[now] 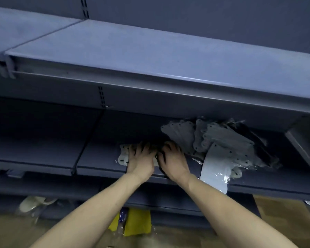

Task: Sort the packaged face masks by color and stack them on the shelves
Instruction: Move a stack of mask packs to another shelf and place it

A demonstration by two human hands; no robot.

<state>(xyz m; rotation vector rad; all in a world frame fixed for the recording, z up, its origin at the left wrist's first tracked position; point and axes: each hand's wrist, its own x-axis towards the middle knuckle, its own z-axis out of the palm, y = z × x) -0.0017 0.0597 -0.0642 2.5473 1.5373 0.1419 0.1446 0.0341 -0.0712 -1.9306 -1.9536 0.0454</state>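
Reaching into the grey metal middle shelf (pixel 100 158), both hands lie palm-down side by side near its front edge. The left hand (pixel 140 158) has its fingers spread and fairly straight over a small stack of white packaged face masks (pixel 123 155), whose left ends stick out from under it. The right hand (pixel 173 158) rests with fingers bent over a dark packaged mask (pixel 161 154); whether its grip closes round the packet I cannot tell, since motion blur smears the fingertips.

Just right of the hands, a loose heap of grey-white packaged masks (pixel 222 140) crowds the shelf toward its back right corner, with dark packets (pixel 258 140) behind them. One white glossy packet (pixel 215 169) hangs over the shelf's front edge. The upper grey shelf (pixel 150 56) overhangs the scene and shadows the heap.

Below, on the brown floor (pixel 16 231), lie a yellow sheet (pixel 138 222), clear plastic wrapping and a pale shoe (pixel 34 203), all blurred. A cardboard box (pixel 283 210) shows at the lower right, partly cut off.
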